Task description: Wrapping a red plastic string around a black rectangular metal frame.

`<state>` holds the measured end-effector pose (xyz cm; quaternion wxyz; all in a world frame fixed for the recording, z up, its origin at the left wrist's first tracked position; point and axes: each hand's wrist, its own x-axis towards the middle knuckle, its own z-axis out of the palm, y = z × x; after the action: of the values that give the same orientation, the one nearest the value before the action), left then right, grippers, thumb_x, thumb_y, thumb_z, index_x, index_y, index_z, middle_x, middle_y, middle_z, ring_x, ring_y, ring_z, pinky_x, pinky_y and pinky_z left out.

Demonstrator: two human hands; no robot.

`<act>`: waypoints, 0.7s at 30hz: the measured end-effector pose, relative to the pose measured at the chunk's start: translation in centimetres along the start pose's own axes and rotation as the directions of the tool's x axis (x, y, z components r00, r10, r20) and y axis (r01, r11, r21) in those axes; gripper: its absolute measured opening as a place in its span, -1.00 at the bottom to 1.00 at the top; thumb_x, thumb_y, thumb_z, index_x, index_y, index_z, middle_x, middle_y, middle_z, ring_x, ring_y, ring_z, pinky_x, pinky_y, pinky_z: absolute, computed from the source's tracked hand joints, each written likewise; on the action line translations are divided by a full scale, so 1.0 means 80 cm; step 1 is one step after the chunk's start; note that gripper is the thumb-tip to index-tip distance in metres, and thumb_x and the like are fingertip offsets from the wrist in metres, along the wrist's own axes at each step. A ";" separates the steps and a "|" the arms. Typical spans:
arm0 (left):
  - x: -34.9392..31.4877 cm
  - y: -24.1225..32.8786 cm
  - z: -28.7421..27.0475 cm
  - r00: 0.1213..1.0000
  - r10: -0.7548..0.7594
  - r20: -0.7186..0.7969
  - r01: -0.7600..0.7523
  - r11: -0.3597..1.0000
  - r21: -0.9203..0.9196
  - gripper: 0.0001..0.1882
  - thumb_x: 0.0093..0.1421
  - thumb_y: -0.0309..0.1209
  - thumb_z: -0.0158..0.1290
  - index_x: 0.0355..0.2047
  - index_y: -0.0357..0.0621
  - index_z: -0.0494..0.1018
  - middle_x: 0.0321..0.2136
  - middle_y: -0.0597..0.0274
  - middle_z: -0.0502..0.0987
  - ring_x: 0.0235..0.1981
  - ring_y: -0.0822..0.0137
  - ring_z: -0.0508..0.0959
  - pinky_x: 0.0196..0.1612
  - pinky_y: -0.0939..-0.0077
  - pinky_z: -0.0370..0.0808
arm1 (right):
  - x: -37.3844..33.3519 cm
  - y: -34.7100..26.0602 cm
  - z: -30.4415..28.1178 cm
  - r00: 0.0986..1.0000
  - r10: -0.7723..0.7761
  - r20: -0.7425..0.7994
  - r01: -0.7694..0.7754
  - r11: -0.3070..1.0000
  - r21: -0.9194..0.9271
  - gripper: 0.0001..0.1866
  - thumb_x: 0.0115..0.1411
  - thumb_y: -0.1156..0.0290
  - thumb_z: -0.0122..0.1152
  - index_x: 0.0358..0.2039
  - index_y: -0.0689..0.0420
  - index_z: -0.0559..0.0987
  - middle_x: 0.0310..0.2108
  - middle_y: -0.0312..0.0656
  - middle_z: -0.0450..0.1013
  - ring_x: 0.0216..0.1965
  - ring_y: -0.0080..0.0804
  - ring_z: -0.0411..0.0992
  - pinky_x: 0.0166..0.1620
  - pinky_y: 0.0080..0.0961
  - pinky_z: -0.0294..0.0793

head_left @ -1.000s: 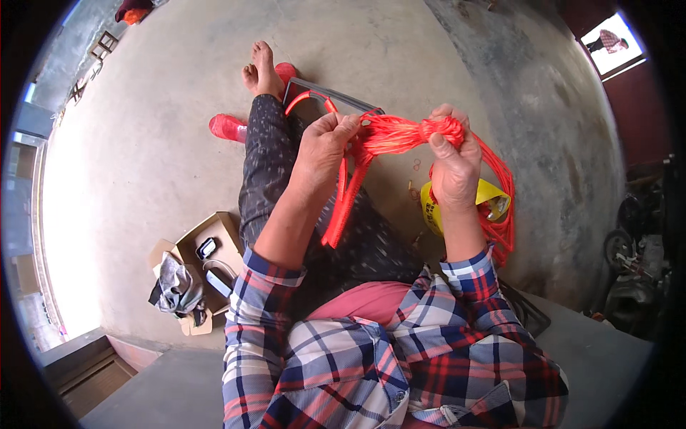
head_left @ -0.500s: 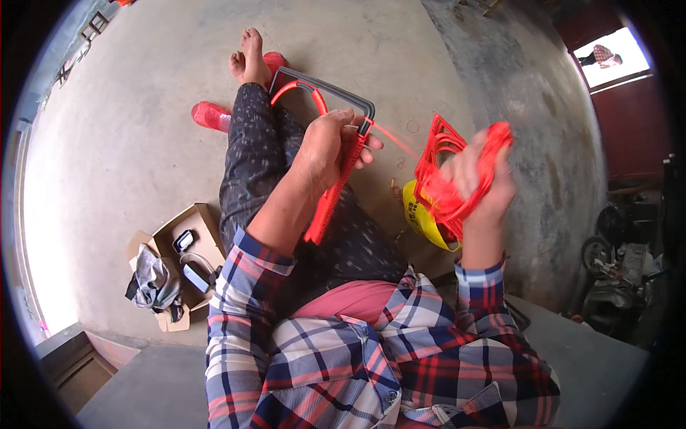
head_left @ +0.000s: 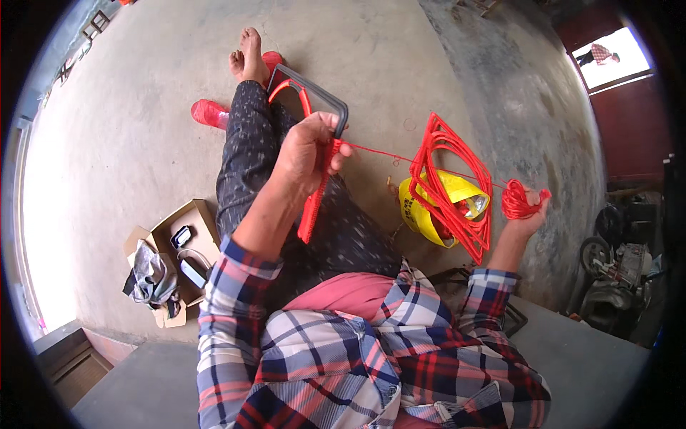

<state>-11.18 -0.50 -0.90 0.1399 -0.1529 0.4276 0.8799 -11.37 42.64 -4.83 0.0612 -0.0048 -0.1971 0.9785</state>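
Note:
My left hand grips a dark rectangular frame, partly wrapped in red cord. Its tightly wound red side slants down below my fingers, and a curved red piece shows inside the frame. From my left hand a thin red cord runs taut to the right. At its other end, my right hand is closed on a bundle of red cord, held out to the side. Several red wrapped frames stand between my hands, over a yellow bag.
An open cardboard box at left holds small devices, with grey cloth over its edge. My outstretched legs lie between. A red shoe rests on the concrete floor. Machinery stands far right; another person is outside the doorway.
My right hand has swung out to the right and down with the cord bundle, drawing the cord taut. My left hand and its frame have shifted slightly left.

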 end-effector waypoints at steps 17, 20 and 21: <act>-0.098 -0.077 0.040 0.829 0.432 0.356 -0.556 0.565 0.610 -0.48 0.05 -0.57 0.20 0.06 -0.21 0.37 0.04 0.09 0.42 0.06 0.15 0.42 0.15 0.29 0.31 | -0.122 0.257 0.144 0.763 0.645 -0.046 -0.620 0.708 -0.338 -0.40 0.20 -0.13 0.14 -0.03 0.17 0.49 -0.32 -0.25 0.53 -0.30 -0.49 0.51 -0.23 -0.65 0.48; -0.106 -0.031 0.055 0.983 0.130 0.130 -0.160 0.953 0.256 -0.59 0.14 -0.59 0.07 0.02 -0.23 0.35 -0.11 0.15 0.51 -0.10 0.31 0.50 0.03 0.42 0.41 | -0.101 0.248 0.148 0.686 0.719 0.112 -0.592 0.641 -0.489 -0.36 0.19 -0.13 0.14 0.05 0.16 0.44 -0.38 -0.28 0.50 -0.43 -0.53 0.46 -0.40 -0.68 0.40; -0.096 -0.022 0.044 0.899 0.368 0.239 -0.423 0.871 0.250 -0.68 0.16 -0.57 0.02 -0.05 -0.25 0.36 -0.14 0.11 0.51 -0.13 0.31 0.51 -0.03 0.45 0.44 | -0.073 0.238 0.118 0.471 0.858 0.204 -0.608 0.484 -0.630 -0.34 0.21 -0.12 0.13 0.09 0.19 0.40 -0.46 -0.33 0.45 -0.57 -0.61 0.34 -0.55 -0.71 0.21</act>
<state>-4.00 2.43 2.92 0.0161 0.0426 0.5617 0.8261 -8.11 20.88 -3.54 -0.4374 0.1442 -0.4145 0.7849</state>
